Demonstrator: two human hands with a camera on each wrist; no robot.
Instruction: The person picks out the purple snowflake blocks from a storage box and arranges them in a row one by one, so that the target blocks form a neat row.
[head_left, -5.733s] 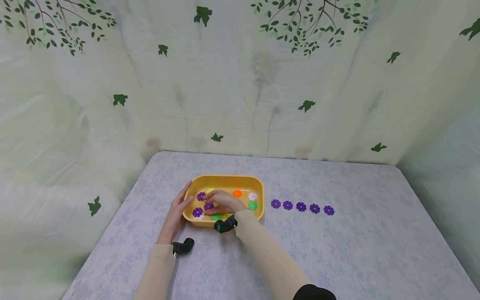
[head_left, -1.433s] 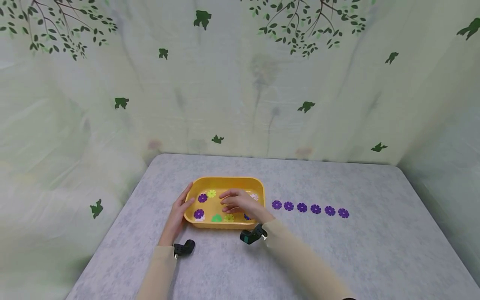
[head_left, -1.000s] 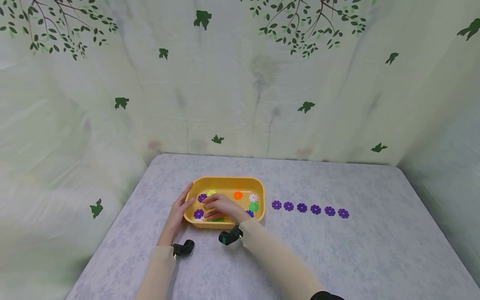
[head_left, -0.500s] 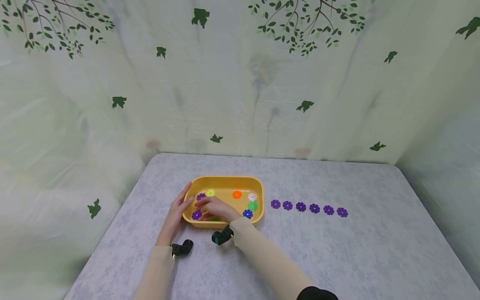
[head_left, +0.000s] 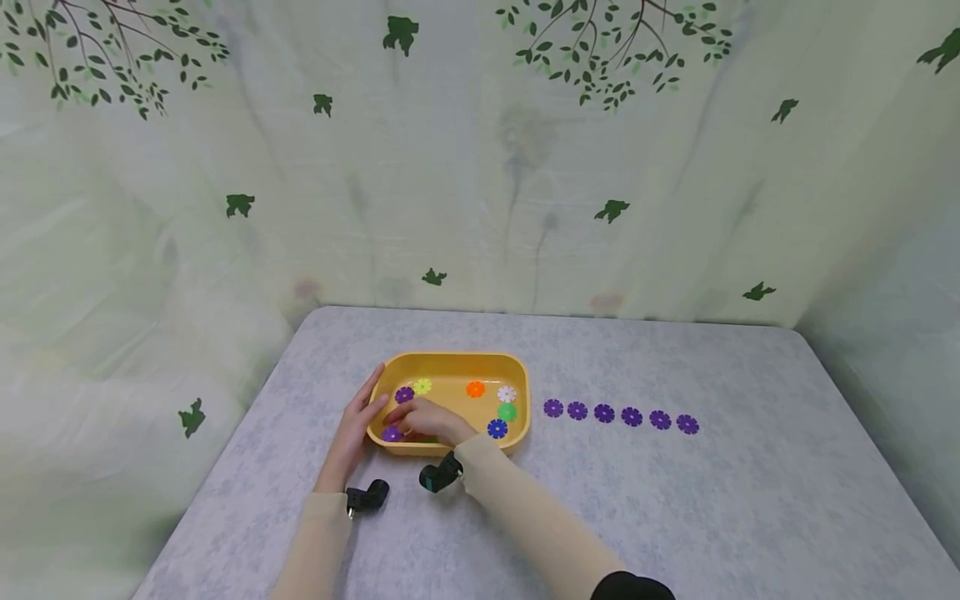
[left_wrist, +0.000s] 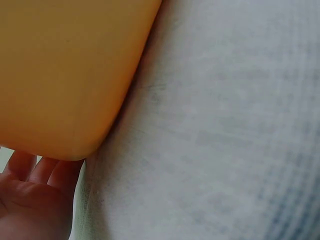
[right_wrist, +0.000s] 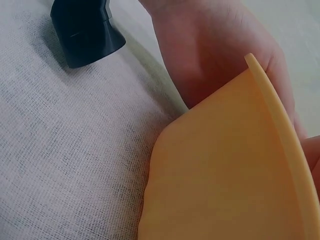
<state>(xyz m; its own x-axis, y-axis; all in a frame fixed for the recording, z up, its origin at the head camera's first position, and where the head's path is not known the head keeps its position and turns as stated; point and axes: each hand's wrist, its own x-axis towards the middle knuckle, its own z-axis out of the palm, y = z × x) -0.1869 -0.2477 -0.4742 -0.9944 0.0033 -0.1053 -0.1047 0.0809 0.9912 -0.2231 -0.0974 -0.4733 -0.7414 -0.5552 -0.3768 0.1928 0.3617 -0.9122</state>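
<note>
A yellow tray with flower-shaped plastic pieces lies on the table. My left hand grips its left end, thumb over the rim and fingers along the outside; the left wrist view shows those fingers against the tray wall. Inside the tray, near its front left corner, my right hand pinches a purple flower-shaped piece, which looks slightly tilted. Another purple piece lies just behind the fingers, beside a yellow-green piece. A green piece is mostly hidden under the right hand.
Orange, white, green and blue pieces lie in the tray's right half. Right of the tray, several purple flower-shaped pieces form a row on the grey table. A leaf-printed curtain hangs behind.
A sixth-place purple piece has joined the row's right end. My right hand came back over the tray, moved left, and closed its fingertips on the front-left purple piece. My left hand stayed put.
</note>
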